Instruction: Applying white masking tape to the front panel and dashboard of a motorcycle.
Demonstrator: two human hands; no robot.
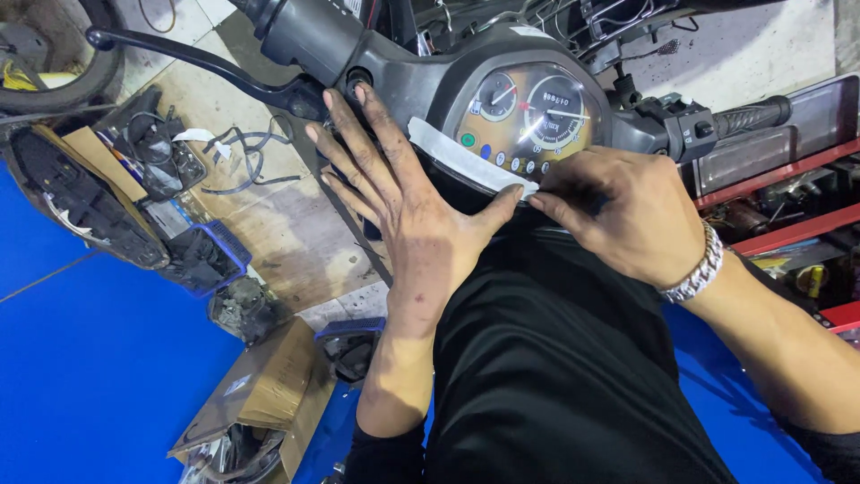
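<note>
We can't see the lower rim of the instrument cluster (528,112); both hands and the white strip (461,161) cover it. The right hand (627,220) curls over the strip's end, so its fingertips are hidden from us. The tire (54,54) is chopped off by the top-left corner. The red rack (788,188) runs off the right edge, and its contents are too dim to identify.

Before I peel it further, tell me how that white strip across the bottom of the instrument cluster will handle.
The white strip bends along the curved edge of the instrument cluster, so it is probably thin and floppy. The right hand pinches its end at the fingertips, which suggests it is very light. It lies flat against the housing beside the left hand, so it may be sticky and tear-prone.
</note>
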